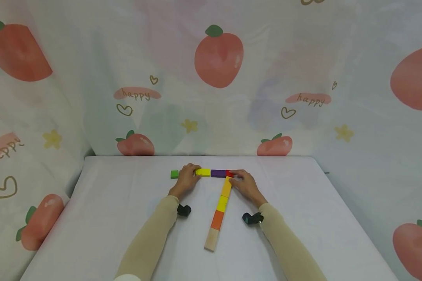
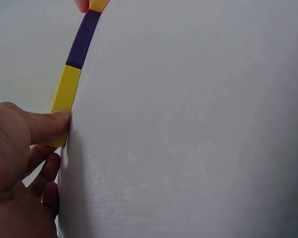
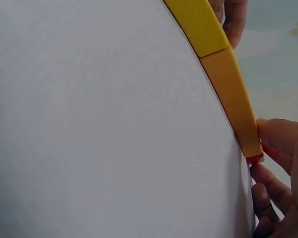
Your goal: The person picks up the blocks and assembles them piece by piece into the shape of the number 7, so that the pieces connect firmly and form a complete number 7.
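Observation:
On the white table, a yellow block [image 1: 203,172], a purple block [image 1: 218,173] and a red block [image 1: 229,173] line up in a row along the far side. My left hand [image 1: 187,177] pinches the yellow block at its left end, thumb on the near face. At the row's right end, my right hand [image 1: 247,185] has its fingers around the red block. Its thumb lies against the upper end of a yellow-orange block [image 3: 233,101]. From there a slanted line runs toward me: another yellow block [image 1: 222,203], an orange block [image 1: 217,220] and a plain wooden block [image 1: 211,239].
A small green block [image 1: 174,174] sits just left of my left hand, apart from the row. Behind the table's far edge hangs a curtain [image 1: 218,117] printed with peaches. Each wrist carries a black camera, one being the right wrist camera [image 1: 252,218].

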`<action>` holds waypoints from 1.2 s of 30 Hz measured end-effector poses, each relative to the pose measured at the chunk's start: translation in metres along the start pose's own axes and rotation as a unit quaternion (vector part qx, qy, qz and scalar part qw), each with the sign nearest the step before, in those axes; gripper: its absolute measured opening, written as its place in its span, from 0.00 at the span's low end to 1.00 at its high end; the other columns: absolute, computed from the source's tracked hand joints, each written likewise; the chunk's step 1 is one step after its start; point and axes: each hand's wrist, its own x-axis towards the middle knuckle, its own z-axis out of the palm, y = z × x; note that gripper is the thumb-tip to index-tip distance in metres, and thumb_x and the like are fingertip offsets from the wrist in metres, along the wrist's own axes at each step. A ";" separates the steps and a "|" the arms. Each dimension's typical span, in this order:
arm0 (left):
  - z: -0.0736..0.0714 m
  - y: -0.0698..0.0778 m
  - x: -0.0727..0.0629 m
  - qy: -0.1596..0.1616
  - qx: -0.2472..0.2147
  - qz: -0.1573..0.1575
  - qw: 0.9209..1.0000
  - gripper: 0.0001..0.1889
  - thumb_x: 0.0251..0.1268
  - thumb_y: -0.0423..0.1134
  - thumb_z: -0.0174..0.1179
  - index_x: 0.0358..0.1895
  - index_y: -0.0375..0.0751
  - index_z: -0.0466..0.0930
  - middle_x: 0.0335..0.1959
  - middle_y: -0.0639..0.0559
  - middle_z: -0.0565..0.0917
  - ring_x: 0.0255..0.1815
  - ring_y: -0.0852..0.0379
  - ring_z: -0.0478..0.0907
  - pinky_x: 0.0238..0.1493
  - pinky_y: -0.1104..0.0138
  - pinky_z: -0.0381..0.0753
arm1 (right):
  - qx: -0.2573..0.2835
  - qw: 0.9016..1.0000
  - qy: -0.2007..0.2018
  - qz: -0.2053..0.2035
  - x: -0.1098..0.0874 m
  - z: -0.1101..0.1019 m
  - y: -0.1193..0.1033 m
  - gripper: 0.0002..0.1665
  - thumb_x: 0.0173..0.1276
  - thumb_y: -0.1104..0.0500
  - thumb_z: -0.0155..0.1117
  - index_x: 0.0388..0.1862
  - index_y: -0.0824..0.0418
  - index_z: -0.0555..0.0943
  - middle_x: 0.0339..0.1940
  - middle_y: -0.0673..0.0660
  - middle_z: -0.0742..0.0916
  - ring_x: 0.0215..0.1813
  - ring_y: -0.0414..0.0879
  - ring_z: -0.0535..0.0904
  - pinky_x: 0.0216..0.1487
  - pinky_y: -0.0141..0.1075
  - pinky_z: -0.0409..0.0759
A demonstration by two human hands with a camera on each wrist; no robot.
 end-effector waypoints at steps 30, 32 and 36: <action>0.002 0.010 -0.002 0.002 0.026 -0.021 0.999 0.22 0.68 0.40 0.62 0.64 0.49 0.77 0.66 0.50 0.76 0.65 0.47 0.69 0.66 0.54 0.66 | -0.011 1.000 0.010 -0.025 0.001 0.001 0.002 0.25 0.70 0.51 0.63 0.65 0.51 0.77 0.65 0.59 0.78 0.63 0.57 0.71 0.67 0.54 0.69; 0.003 0.010 -0.002 0.001 0.024 -0.024 0.999 0.22 0.67 0.40 0.62 0.65 0.49 0.77 0.67 0.50 0.76 0.65 0.48 0.69 0.67 0.54 0.65 | -0.009 1.000 0.010 -0.023 0.001 0.001 0.002 0.25 0.70 0.51 0.63 0.65 0.51 0.77 0.65 0.58 0.78 0.63 0.57 0.71 0.67 0.54 0.69; 0.003 0.011 -0.003 -0.002 0.021 -0.028 0.999 0.25 0.67 0.40 0.63 0.67 0.50 0.74 0.68 0.50 0.74 0.66 0.48 0.69 0.69 0.54 0.64 | -0.009 1.000 0.006 -0.019 0.000 0.001 0.002 0.25 0.70 0.51 0.63 0.66 0.51 0.77 0.66 0.58 0.77 0.64 0.57 0.71 0.68 0.54 0.68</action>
